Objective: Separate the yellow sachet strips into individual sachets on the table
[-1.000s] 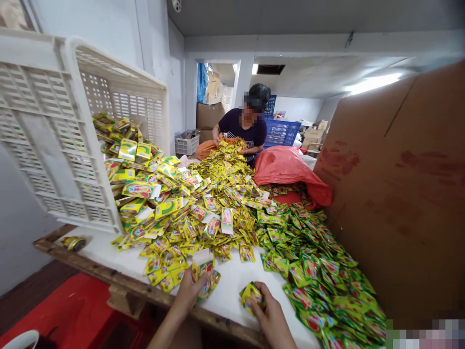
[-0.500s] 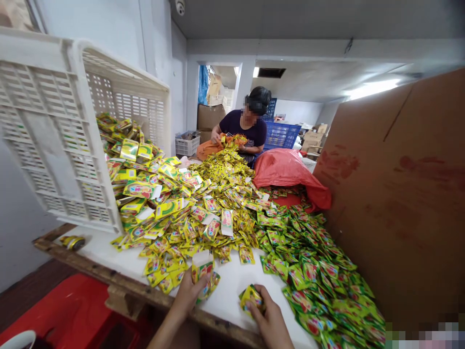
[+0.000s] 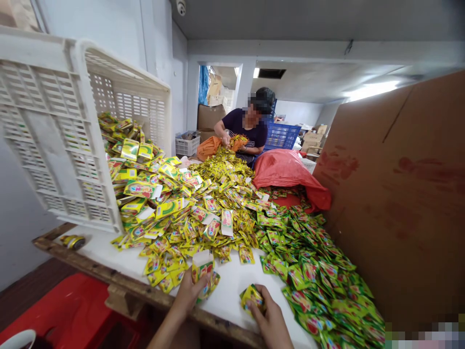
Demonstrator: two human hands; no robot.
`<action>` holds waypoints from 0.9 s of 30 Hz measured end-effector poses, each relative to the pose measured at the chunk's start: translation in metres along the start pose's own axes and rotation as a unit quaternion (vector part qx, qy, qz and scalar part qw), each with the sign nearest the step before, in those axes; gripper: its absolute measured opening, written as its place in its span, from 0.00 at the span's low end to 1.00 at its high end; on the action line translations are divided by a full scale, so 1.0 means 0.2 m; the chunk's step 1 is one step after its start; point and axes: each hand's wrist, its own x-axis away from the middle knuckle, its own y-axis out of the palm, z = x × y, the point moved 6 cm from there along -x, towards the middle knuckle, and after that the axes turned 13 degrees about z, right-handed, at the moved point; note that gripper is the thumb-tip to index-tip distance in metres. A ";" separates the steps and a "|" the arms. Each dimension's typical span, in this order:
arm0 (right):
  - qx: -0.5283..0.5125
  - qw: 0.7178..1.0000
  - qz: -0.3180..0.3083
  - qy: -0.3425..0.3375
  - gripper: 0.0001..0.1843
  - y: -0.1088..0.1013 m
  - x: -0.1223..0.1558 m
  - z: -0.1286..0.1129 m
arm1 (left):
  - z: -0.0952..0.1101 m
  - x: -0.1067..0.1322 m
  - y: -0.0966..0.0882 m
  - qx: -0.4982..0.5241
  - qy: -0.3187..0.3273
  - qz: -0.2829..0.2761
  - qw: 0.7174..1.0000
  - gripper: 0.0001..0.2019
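Note:
Near the table's front edge, my left hand [image 3: 189,293] is closed around a small printed carton [image 3: 202,265] with its white flap standing open at the top. A green and yellow packet [image 3: 213,285] shows just beside that carton; whether the hand also grips it I cannot tell. My right hand [image 3: 268,310] pinches a yellow and green sachet [image 3: 251,296] over the white tabletop. Yellow sachets [image 3: 160,265] lie just left of my left hand. A heap of green sachets [image 3: 312,276] spreads to the right of my right hand.
A tipped white crate [image 3: 61,131] spills flat cartons [image 3: 141,189] onto the table. A red sack [image 3: 283,169] lies behind the green heap, and a tall cardboard sheet [image 3: 399,203] borders the right. Across the table, a co-worker [image 3: 247,126] handles an orange bag [image 3: 209,148]. A red stool [image 3: 72,310] stands below.
The co-worker across the table has shifted slightly, head and hands moving a little to the right. My two hands and what they hold stay as they were.

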 end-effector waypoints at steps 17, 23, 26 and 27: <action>0.001 1.000 0.006 -0.008 0.19 0.00 0.00 0.01 | -0.06 -0.02 -0.01 -0.025 0.017 -0.011 0.999 0.24; 0.003 1.000 0.000 0.003 0.21 0.01 -0.01 0.03 | -0.07 -0.02 -0.01 -0.028 0.020 -0.014 0.999 0.26; -0.001 1.000 -0.003 0.007 0.21 0.01 -0.01 0.03 | -0.06 -0.02 0.00 -0.020 0.023 -0.018 0.999 0.25; -0.002 1.000 -0.007 0.008 0.21 0.01 -0.01 0.03 | -0.05 -0.02 0.00 -0.021 0.022 -0.018 0.999 0.25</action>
